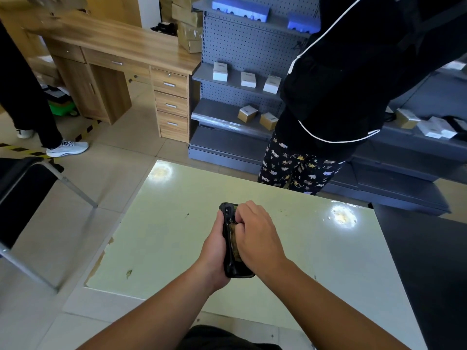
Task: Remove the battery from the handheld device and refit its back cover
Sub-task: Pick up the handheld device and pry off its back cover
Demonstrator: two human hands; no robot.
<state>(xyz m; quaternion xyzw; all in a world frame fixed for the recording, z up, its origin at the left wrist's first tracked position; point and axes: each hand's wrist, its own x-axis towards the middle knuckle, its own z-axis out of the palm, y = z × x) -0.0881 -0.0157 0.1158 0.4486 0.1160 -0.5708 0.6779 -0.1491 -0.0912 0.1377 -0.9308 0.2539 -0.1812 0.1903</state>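
A black handheld device (228, 263) is held upright on its edge above the pale green table (164, 236), back side facing right. My left hand (214, 251) wraps around it from the left. My right hand (257, 236) lies against its open back, fingers curled onto a yellowish-brown battery (233, 242) that shows in the gap between hand and casing. The back cover is not in view. Most of the device's right side is hidden by my right hand.
A person in a black jacket and patterned trousers (298, 170) stands at the table's far edge. Grey shelving (235, 114) with small boxes stands behind, a wooden desk (121, 54) at back left, a black chair (22, 188) on the left. A dark surface (424, 261) adjoins the table's right side.
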